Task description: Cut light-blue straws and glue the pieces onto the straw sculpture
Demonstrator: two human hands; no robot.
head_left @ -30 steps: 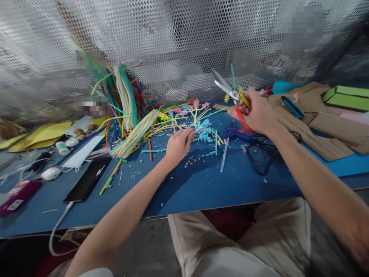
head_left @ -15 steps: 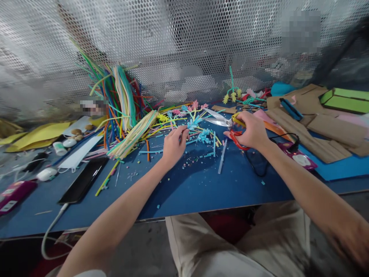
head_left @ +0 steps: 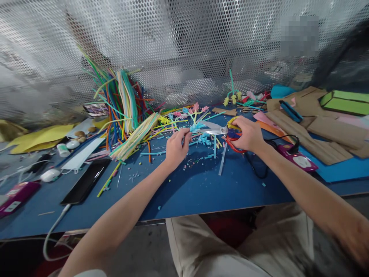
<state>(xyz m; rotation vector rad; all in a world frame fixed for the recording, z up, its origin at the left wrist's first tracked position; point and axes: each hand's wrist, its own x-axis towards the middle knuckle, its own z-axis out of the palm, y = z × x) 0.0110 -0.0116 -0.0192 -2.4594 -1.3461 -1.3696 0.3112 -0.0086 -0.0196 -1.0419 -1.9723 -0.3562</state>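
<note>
My right hand (head_left: 248, 134) grips red and yellow handled scissors (head_left: 221, 131), blades pointing left toward my left hand. My left hand (head_left: 176, 147) is closed in a pinch on a thin piece among light blue craft sticks (head_left: 198, 134); what it pinches is too small to name. The scissor tips lie a little to the right of my left fingers. Small flower-like pieces in pink, yellow and blue (head_left: 187, 111) lie just beyond both hands on the blue table (head_left: 201, 188).
A big bundle of coloured sticks (head_left: 123, 104) leans on the perforated metal screen (head_left: 184, 42). A black phone (head_left: 86, 181), white cable and small items lie left. Cardboard sheets (head_left: 314, 123), a green box (head_left: 346, 100), a black cable (head_left: 259, 165) and a purple packet (head_left: 300, 159) lie right.
My right hand brought the scissors down from the back right to just beside my left hand. My left hand lifted slightly and pinched a piece.
</note>
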